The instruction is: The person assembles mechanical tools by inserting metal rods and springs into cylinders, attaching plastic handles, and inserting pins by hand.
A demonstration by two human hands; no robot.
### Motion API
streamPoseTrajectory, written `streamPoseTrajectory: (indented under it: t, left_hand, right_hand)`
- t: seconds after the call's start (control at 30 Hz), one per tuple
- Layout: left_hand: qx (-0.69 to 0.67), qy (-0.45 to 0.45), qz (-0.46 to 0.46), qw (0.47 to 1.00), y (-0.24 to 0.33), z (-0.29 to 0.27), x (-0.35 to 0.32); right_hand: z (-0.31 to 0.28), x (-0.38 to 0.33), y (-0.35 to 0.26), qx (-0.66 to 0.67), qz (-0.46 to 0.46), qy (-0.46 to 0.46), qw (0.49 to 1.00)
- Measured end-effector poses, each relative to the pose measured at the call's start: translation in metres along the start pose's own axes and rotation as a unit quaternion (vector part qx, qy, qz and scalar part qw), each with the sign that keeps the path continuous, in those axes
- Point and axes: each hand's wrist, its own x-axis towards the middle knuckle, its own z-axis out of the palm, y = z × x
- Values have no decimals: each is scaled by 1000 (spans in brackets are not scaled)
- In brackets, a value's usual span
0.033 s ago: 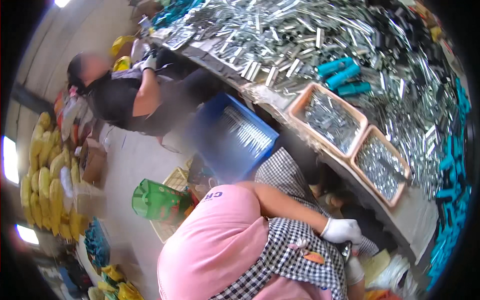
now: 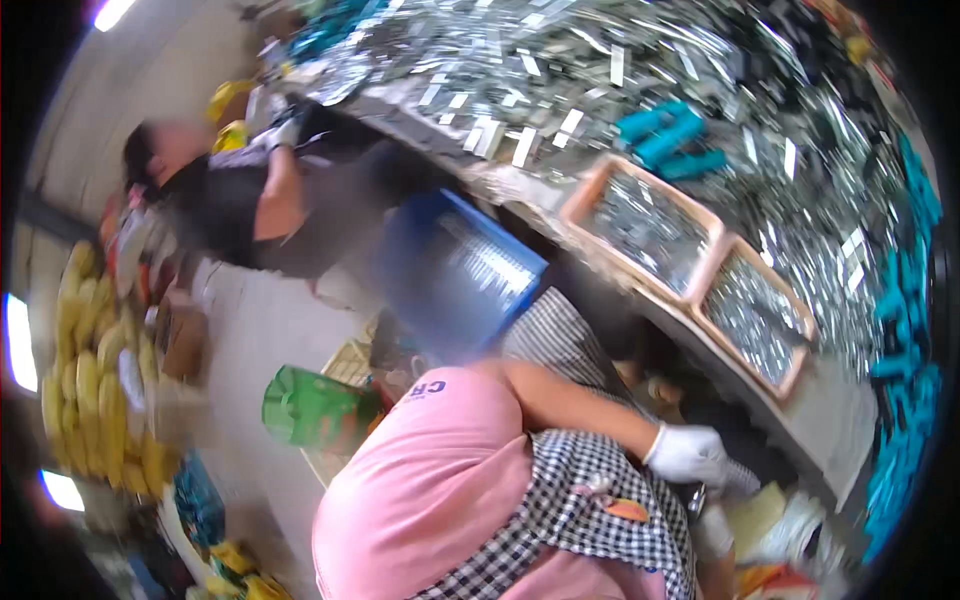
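Observation:
My left hand (image 2: 688, 455), in a white glove, is closed in front of the checkered apron (image 2: 590, 490). A small shiny metal piece (image 2: 697, 499) shows just below it, between my two hands, and the left fingers appear to be round it. My right hand (image 2: 713, 532), also gloved in white, sits right below, close to the metal piece. Its fingers are mostly hidden and blurred. Beyond my hands, two pinkish trays, a larger one (image 2: 571, 208) and a smaller one (image 2: 735, 362), stand on the table edge, full of small shiny metal parts.
Loose metal pieces (image 2: 560, 85) cover the table, with teal bundles (image 2: 665, 140) among them. Ahead stands a blue crate (image 2: 525, 285); a green bin (image 2: 310, 405) is at left. A co-worker (image 2: 230, 200) sits at the far left. Yellow sacks (image 2: 90, 375) are stacked by the wall.
The whole view has shifted slightly and blurred. My left hand looks a little lower and turned slightly; both hands remain together in front of the apron.

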Motion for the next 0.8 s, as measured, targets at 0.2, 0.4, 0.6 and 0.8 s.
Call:
streamPoseTrajectory:
  t: [0.2,0.4,0.6,0.8]
  left_hand:
    - [311,27,7,950,43,-83,33]
    - [581,120,-73,801,13,-103,51]
    - [651,102,-90,747,12,-110,44]
    - [669,94,-83,733,5,-107,46]
  right_hand:
    - [-77,-8,75,406,17,-12,913]
    - [-132,1,313,449,120,161,871]
    - [-127,36,302,146,291,262,909]
    - [-195,116,304,-303,185,295,887]
